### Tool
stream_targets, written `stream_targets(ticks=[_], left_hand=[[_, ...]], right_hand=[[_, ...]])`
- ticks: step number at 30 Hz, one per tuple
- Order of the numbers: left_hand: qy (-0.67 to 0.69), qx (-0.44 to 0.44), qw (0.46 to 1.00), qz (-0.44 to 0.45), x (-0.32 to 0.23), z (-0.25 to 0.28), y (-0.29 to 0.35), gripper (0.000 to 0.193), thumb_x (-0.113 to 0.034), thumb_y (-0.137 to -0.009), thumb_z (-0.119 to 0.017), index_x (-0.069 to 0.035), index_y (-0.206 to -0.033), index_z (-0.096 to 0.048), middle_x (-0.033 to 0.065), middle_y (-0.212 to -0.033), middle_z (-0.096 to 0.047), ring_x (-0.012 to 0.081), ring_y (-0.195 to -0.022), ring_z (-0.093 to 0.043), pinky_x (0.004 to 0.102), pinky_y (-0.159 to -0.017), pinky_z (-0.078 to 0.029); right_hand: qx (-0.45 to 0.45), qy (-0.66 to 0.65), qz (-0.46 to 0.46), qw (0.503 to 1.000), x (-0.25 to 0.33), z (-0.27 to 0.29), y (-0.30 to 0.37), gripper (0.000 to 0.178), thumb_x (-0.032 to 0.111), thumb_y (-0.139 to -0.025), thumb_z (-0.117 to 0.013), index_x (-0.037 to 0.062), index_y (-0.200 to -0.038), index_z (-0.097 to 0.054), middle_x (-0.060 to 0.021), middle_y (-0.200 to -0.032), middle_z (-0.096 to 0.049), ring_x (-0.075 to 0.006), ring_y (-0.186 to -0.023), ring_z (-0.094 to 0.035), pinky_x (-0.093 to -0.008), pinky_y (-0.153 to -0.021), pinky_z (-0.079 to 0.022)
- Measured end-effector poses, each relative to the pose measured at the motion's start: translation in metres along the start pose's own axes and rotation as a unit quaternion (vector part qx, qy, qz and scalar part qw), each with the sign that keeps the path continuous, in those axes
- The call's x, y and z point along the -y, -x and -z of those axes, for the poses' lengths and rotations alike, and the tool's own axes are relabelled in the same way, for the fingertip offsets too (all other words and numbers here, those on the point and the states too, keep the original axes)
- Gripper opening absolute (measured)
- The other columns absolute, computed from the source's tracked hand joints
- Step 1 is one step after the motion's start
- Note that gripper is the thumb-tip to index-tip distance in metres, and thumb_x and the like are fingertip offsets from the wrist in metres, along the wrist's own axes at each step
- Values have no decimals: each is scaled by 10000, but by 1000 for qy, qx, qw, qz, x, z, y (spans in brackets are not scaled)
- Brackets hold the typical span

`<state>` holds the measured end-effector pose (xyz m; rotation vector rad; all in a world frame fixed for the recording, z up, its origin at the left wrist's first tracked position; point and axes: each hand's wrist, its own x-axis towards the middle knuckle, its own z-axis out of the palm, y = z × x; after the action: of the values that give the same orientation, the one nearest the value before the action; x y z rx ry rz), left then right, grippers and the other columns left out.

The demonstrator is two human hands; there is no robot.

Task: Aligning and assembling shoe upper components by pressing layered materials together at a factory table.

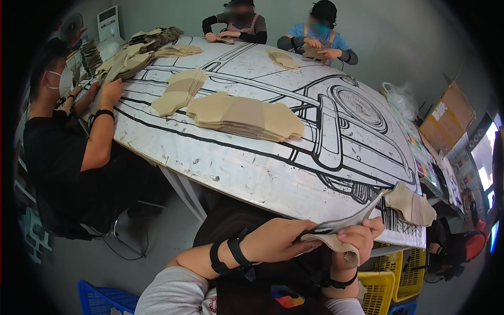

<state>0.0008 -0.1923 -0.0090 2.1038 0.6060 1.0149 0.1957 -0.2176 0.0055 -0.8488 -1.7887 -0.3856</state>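
Just off the table's near edge, my two hands hold a curled beige fabric piece [336,244] with a grey underside. My left hand [278,239] is closed on its left end, fingertips pinching the material. On the right side, my right hand [359,239] wraps its fingers round the piece, and one corner sticks up past them toward the table. Most of my left thumb and the inner fold are hard to make out. A flat beige piece with a darker band [412,205] lies on the table corner beyond my right hand.
On the white table [252,173] with black line drawings lie stacked beige pieces [247,116] and a fanned stack [181,92]. A person [68,136] sits at left by a heap of pieces; two people work across. Yellow baskets [378,289] and a blue basket [102,299] stand below.
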Motion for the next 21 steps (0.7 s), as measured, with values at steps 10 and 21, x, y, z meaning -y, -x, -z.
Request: stream_targets(ticks=[10,21], left_hand=[[33,35,998,31,-6,-1,-1,422,-271,-825,-642,-69,-1176,-523,159,-942,-634,352,-812,-616,362,-673,-497],[-22,65,995,66,-19,9,2,364,-262,-864,-604,-76,-1170,-543,153,-930,-636,317,-787,-628,333,-678,-493]], right_hand=[[-11,-5,-12,1000,2,0,1,121,297,-807,-601,186,-759,-607,50,-721,-605,-219,-891,-392,-371,-762,-287],[21,-26,-10,999,6,6,1,328,329,-687,-774,162,-800,-516,30,-752,-547,-227,-900,-408,-397,-844,-301]])
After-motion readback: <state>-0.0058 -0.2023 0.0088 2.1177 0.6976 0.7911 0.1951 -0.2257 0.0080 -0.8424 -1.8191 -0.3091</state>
